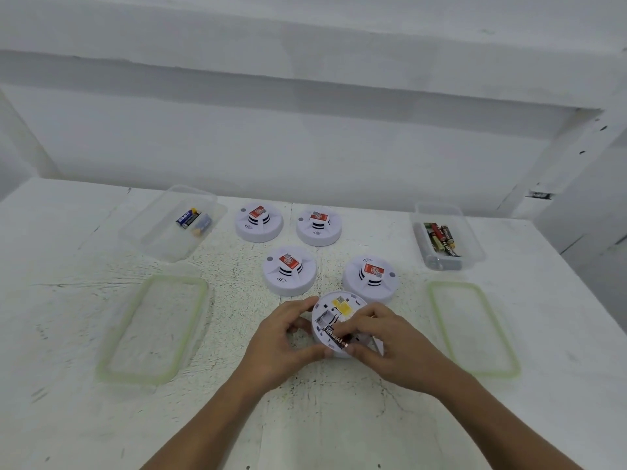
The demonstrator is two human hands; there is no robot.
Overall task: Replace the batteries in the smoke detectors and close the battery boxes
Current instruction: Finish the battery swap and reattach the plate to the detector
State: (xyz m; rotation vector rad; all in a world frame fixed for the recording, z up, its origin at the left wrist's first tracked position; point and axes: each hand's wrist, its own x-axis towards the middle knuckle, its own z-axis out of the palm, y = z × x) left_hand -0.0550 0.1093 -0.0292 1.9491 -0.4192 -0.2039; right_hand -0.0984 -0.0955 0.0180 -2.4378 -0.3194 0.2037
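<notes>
On the white table (84, 418), near centre, the left hand (281, 337) curls round an upturned smoke detector (325, 313) (battery box open). The right hand (390, 344) pinches a black battery (334, 335) at its near edge.

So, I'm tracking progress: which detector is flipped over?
The detector in the left hand, back up, right hand holding a battery at it; the other four stand sensor up.

Your worktop (68, 418) is painted white, its paint cracked and speckled greenish through the middle, with dark scuffs near the left edge. Behind its far edge you face a white wall (305, 157). A chipped white post (570, 157) slants up past the far right corner.
</notes>
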